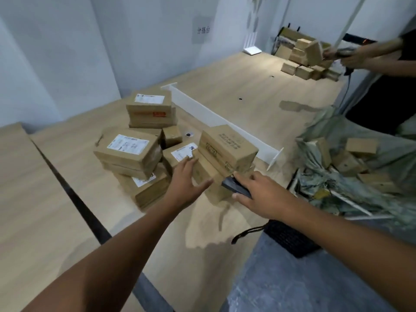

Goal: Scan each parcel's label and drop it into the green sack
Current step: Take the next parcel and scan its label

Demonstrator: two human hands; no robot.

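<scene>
A pile of brown cardboard parcels (132,149) with white labels lies on the wooden table (67,199). My left hand (186,183) is stretched out with fingers apart, its fingertips on a small labelled parcel (180,154) in the pile's middle. My right hand (261,194) grips a dark handheld scanner (234,186), held against the low front of a printed box (227,147) at the pile's right. The green sack (360,176) stands open to the right of the table, with several parcels inside it.
A white divider (216,118) crosses the table behind the pile. Another person (371,57) at the far right handles parcels from a second heap (304,61). A black mesh object (290,239) with a strap lies at the table's near right edge, above grey floor (292,284).
</scene>
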